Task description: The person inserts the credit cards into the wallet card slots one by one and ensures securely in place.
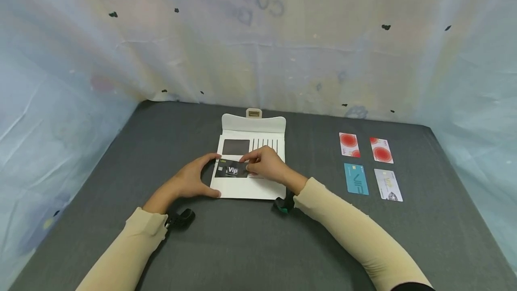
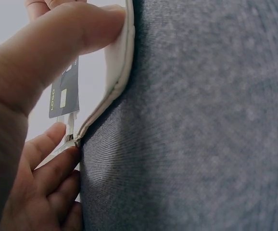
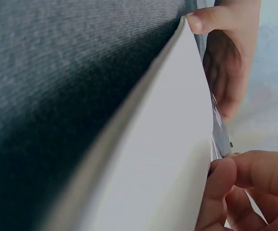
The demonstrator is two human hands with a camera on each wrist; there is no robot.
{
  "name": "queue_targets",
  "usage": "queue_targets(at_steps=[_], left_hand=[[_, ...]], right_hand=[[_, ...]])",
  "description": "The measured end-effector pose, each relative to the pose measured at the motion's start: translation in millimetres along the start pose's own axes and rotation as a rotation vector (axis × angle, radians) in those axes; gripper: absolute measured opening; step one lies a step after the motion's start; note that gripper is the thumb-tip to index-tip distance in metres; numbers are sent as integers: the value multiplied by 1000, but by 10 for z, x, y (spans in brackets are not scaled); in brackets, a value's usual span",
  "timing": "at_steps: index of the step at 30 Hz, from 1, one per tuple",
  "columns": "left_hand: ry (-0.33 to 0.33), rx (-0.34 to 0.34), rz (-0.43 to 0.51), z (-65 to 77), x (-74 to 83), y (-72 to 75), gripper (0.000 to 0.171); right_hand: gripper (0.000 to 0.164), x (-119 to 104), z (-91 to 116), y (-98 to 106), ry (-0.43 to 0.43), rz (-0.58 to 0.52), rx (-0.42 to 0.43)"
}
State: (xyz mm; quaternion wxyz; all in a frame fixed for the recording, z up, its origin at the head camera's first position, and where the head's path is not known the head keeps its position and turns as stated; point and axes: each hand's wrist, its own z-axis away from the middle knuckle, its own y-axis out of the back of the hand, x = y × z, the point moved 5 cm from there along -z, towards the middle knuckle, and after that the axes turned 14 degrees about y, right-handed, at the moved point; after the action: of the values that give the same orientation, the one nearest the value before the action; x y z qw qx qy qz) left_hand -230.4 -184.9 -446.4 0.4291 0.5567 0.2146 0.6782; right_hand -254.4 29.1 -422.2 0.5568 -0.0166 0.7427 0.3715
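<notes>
A white card wallet (image 1: 246, 188) lies unfolded, its flap with a clasp (image 1: 254, 113) turned toward the far side. Over its left half lies a black VIP card (image 1: 225, 169), long side across. My right hand (image 1: 269, 164) pinches that card's right end between thumb and index finger. At the wallet's left side my left hand (image 1: 190, 178) holds the edge, thumb on the near corner and index finger higher up. In the left wrist view the thumb (image 2: 88, 29) presses the wallet's rim, near the card's LOGO end (image 2: 64, 98). Card slots (image 1: 269, 143) line the wallet's right half.
On the right of the dark grey table (image 1: 226, 246) lie two red-and-white cards (image 1: 349, 144), a blue VIP card (image 1: 356, 178) and a white VIP card (image 1: 388, 185). A dark panel (image 1: 236, 147) shows in the wallet's upper left. Pale curtains (image 1: 258, 35) hang behind the table.
</notes>
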Motion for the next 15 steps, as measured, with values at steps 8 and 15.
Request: queue_targets(at_steps=[8, 15], left_hand=[[-5, 4, -1, -1, 0, -1, 107], [-8, -2, -13, -1, 3, -6, 107]], right_hand=[[24, -35, 7, -1, 15, 18, -9], [25, -29, 5, -7, 18, 16, -11]])
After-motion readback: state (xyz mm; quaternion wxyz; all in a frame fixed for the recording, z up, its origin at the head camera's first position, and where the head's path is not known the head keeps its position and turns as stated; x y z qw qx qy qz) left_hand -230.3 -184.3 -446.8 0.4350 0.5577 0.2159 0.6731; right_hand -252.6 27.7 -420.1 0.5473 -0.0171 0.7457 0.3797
